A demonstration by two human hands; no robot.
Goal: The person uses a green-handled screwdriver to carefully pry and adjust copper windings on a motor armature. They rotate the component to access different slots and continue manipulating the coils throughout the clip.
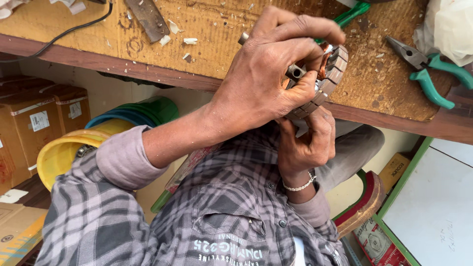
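Head view: your left hand (266, 83) is curled over the top of a round motor stator (331, 74), a ring of grey stacked metal with copper winding showing inside it. The fingers are closed around the ring's upper side and the thumb presses against its rim, so this hand has a firm hold of it. Your right hand (305, 143), with a beaded bracelet (300, 187) at the wrist, comes up from below; its fingers are bent and closed against the ring's underside. The stator sits between your two hands, right at the near edge of the wooden worktop (212, 34), toward its right half. Whether it rests on the wood you cannot tell.

On the worktop, green-handled pliers (428, 74) lie near the right end, well apart from your hands. A flat metal blade (148, 19) lies toward the far side on the left, with white chips (189, 41) scattered beside it and a black cable (74, 29) running off to the far left corner. Under the worktop, on the left, stand a yellow bucket (59, 155) and cardboard boxes (34, 123).
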